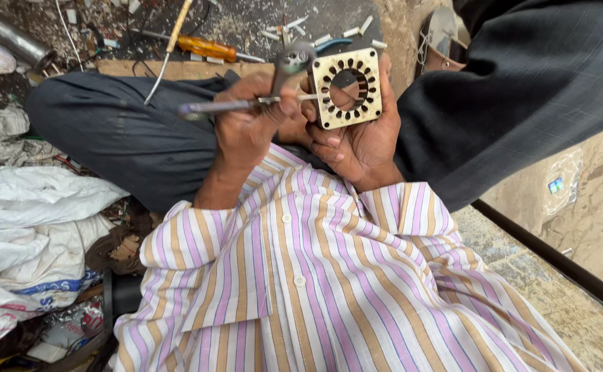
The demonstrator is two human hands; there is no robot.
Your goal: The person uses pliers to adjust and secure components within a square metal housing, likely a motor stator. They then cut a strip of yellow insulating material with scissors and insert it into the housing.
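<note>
My right hand (363, 141) holds a square, pale metal stator core (346, 88) upright above my lap; it has a round centre hole ringed with small slots. My left hand (243, 131) is closed around a grey plier-like tool (289, 63), whose thin handle (212, 107) sticks out to the left. The tool's tip touches the left edge of the core. Both hands are close together over my dark trousers (122, 131), and my striped shirt (315, 275) fills the lower view.
An orange-handled screwdriver (208, 48) and small white tube pieces (315, 36) lie on the dirty floor beyond my knees. A wooden board (177, 69) sits there too. White cloth and bags (33, 220) pile at left, a metal pipe (5, 34) at top left, a sandal (439, 38) at top right.
</note>
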